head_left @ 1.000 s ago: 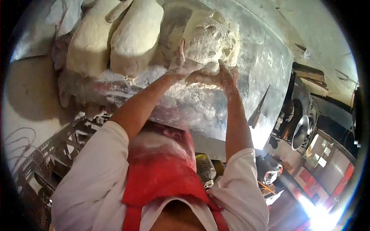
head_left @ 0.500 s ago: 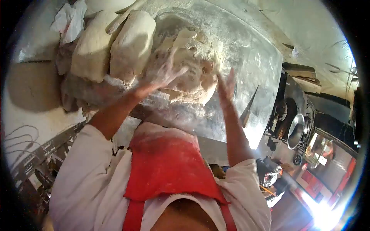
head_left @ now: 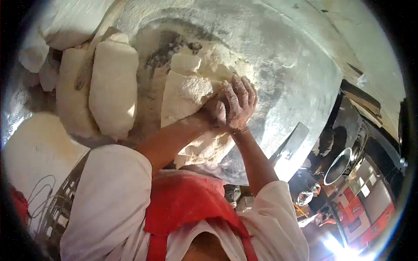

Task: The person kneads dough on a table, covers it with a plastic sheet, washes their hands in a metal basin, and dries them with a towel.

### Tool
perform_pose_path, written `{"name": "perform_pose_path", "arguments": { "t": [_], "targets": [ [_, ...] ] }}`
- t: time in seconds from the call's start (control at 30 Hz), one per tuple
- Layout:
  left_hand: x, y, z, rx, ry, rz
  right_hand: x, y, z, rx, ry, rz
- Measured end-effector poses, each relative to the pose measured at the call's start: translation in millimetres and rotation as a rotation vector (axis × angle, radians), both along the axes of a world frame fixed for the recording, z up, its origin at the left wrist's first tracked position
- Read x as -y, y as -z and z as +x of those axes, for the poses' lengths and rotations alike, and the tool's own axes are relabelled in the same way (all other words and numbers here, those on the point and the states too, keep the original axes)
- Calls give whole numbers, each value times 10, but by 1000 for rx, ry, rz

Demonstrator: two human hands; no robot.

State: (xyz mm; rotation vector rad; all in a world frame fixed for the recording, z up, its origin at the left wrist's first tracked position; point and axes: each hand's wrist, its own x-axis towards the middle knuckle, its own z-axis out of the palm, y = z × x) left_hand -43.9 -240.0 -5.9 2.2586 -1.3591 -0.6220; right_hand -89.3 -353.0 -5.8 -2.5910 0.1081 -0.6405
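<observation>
A large rough mass of dough (head_left: 187, 93) lies on the floured metal table (head_left: 278, 65), its near part reaching the table's front edge. My right hand (head_left: 239, 104) rests on top of my left hand, its floury fingers bent and close together. Beneath it, my left hand (head_left: 213, 108) presses into the dough, with its fingers mostly hidden. Two smooth, long pieces of dough, one (head_left: 114, 89) nearer and one (head_left: 74, 93) farther left, lie side by side left of the mass.
On the table's right edge lies a flat metal blade (head_left: 291, 141). Beyond that edge are a round metal bowl (head_left: 338, 166) and wooden boards (head_left: 363, 104). A pale rounded bundle (head_left: 78, 21) sits at the upper left.
My hands were apart, at the two sides of the dough; now they have come together, right over left, on it. The dough looks folded and extends nearer my body. The view has shifted.
</observation>
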Motion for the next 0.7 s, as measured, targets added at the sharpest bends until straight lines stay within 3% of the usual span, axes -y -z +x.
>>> {"name": "perform_pose_path", "arguments": {
  "t": [0.1, 0.23, 0.3, 0.33, 0.43, 0.5, 0.57, 0.7],
  "targets": [
    [50, 80, 58, 1, 0, -129, 66, 118, -17, 11, 27, 56],
    [-318, -246, -45, -67, 17, -188, -237, -262, -101, -40, 115, 226],
    [-727, -205, -292, -49, -26, -434, -448, -371, -322, -105, 85, 387],
    [-867, -185, -416, -79, -49, -485, -638, -399, -509, -130, 42, 311],
    [-737, -427, -347, -559, -114, 85, -804, -140, -617, -10, 49, 268],
    [-725, -375, -424, -464, -147, -237, -716, -69, -583, 46, 21, 196],
    [-701, -607, -575, -616, -443, -457, -686, -19, -663, 41, 20, 185],
    [-950, -546, -756, -683, -327, -475, -788, -141, -678, -32, 76, 154]
  ]
}}
